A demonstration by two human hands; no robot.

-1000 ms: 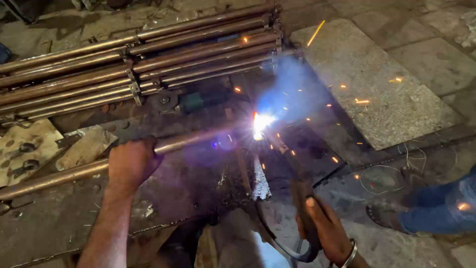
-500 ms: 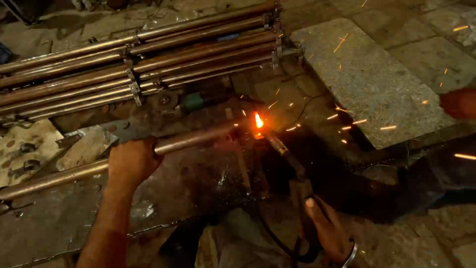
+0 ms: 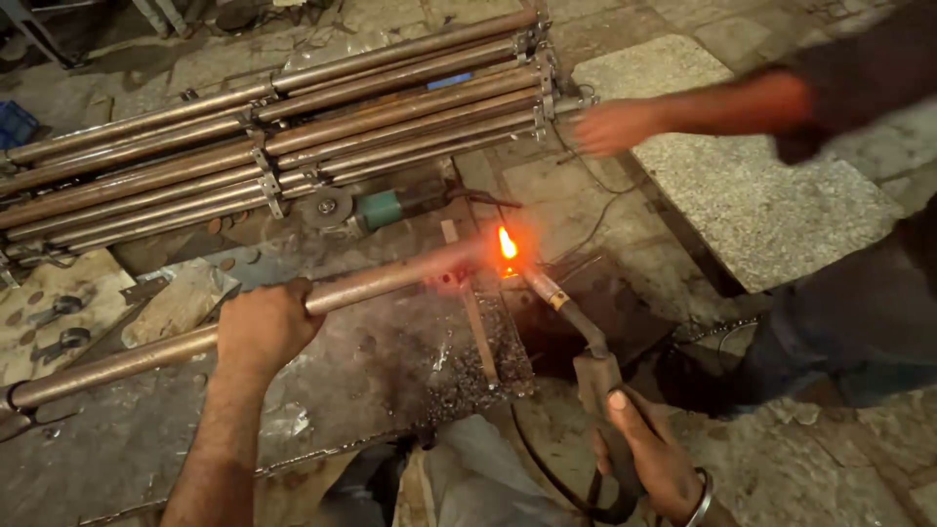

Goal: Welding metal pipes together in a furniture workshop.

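Left hand [image 3: 262, 327] fingers wrapped round steel pipe [image 3: 381, 281]; right hand [image 3: 652, 459] fingers clenched on electrode holder [image 3: 597, 376]; arc faded since, weld spot [image 3: 507, 244] glowing beyond them.

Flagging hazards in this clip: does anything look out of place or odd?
Yes. Another person's bare hand reaches in above the glowing weld point, close to it. An angle grinder lies loose on the floor beside the pipe.

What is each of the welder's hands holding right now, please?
Left hand: closed around the metal pipe.
Right hand: closed on the welding electrode holder.
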